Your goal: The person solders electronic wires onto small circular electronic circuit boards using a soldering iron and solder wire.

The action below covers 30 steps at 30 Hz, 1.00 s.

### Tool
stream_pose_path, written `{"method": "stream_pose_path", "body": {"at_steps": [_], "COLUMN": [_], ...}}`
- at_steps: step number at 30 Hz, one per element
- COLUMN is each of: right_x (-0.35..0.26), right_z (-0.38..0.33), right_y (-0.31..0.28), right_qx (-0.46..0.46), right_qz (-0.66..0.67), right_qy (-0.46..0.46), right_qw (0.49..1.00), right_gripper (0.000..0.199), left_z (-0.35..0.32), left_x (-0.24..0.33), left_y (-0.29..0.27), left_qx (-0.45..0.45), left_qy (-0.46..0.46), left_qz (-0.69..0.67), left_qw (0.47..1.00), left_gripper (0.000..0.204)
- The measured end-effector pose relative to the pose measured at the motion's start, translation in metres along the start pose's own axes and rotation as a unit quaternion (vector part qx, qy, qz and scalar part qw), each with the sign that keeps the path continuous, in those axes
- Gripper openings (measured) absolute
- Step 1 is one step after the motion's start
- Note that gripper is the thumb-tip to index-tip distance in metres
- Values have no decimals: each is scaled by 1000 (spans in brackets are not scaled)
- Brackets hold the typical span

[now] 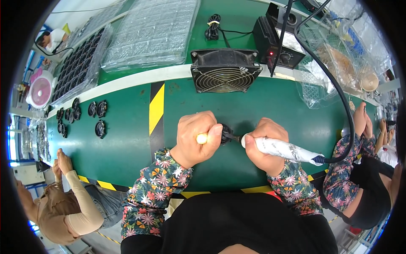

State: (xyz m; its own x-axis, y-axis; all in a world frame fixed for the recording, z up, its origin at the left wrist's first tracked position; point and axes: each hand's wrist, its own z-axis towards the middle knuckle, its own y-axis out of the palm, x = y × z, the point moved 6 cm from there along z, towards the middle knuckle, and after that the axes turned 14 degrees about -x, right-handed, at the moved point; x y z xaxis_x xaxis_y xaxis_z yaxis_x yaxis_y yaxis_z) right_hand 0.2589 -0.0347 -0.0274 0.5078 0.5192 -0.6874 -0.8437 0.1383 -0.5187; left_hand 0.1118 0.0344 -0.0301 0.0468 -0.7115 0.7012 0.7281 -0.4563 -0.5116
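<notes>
My right hand is closed round the handle of a soldering iron, which is wrapped in white and trails a thick black cord. Its tip points left at a small round black part just above the green bench top; whether it touches cannot be made out. Close against that part, my left hand is curled shut. A pale yellow rounded end pokes out between its thumb and forefinger, its kind unclear. My left fingers partly hide the black part.
Ahead stands a black fan, with a black soldering station to its right. Several round black parts lie at left. Clear plastic trays stack behind. People sit on both sides: a hand at left, a patterned sleeve at right.
</notes>
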Motion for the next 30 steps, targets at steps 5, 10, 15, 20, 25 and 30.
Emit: {"method": "stream_pose_path", "body": {"at_steps": [5, 10, 15, 20, 25, 30], "right_x": [5, 5, 5, 0, -1, 0], "right_z": [-2, -2, -1, 0, 0, -1], "right_y": [-2, 0, 1, 2, 1, 2], "right_qx": [-3, -10, -13, -16, -22, -18], "right_qz": [37, 44, 41, 23, 28, 24], "right_qy": [37, 44, 39, -3, -3, 0], "right_qw": [999, 998, 998, 1000, 999, 1000], "right_gripper": [14, 14, 15, 17, 16, 16], "left_z": [0, 0, 0, 0, 0, -1], "left_x": [-1, -2, -2, -2, -3, -6], "left_y": [0, 0, 0, -1, 0, -2], "left_qx": [28, 29, 31, 30, 32, 39], "left_qy": [1, 7, 6, 7, 2, -13], "left_qz": [-28, -26, -27, -25, -29, -41], "left_qw": [999, 999, 999, 999, 999, 998], "left_gripper": [26, 26, 26, 25, 25, 24]}}
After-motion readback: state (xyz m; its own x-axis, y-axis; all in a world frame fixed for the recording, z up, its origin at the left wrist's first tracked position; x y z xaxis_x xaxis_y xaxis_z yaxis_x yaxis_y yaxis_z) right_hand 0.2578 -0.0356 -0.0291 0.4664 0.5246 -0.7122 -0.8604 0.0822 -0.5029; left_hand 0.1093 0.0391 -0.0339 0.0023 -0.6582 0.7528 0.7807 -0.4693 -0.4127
